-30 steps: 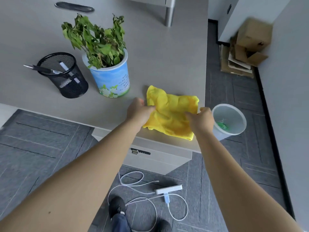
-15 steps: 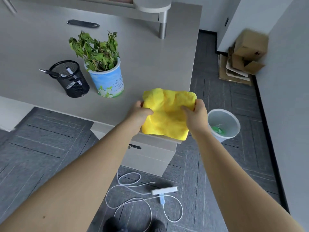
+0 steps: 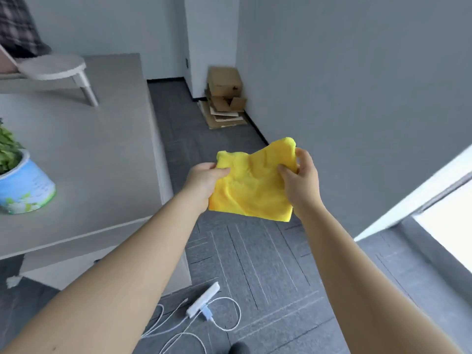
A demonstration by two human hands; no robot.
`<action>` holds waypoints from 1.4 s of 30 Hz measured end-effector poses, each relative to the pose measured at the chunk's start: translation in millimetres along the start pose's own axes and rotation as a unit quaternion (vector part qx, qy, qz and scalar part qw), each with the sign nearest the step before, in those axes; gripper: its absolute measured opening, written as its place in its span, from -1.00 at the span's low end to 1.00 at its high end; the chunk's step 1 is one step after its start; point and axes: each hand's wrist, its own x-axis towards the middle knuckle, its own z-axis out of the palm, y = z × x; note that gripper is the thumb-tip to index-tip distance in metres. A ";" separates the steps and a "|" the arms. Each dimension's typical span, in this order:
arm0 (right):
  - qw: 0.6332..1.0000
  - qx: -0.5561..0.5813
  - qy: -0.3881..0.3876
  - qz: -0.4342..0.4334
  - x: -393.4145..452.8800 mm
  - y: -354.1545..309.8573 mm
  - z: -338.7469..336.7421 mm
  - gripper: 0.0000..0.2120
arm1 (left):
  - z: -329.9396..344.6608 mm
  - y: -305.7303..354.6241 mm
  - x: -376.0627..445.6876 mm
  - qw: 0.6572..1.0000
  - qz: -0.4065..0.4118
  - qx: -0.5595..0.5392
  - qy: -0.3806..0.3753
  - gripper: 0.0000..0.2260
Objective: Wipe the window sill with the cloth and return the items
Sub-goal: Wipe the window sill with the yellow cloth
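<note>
You have the yellow cloth up in the air between both hands, clear of the surface on your left: your left hand pinches its left edge, your right hand grips the upper right corner. It looks light, soft and plush, sagging between the two holds, so it should bunch easily. For wiping, you would do better to gather it into a flat pad under one palm than to hold it by the edges.
</note>
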 end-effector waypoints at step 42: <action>0.879 0.114 0.402 0.230 224.9 382.1 -744.2 -0.54 | 937.9 -174.6 75.3 0.882 -0.011 0.263 -0.391 -0.70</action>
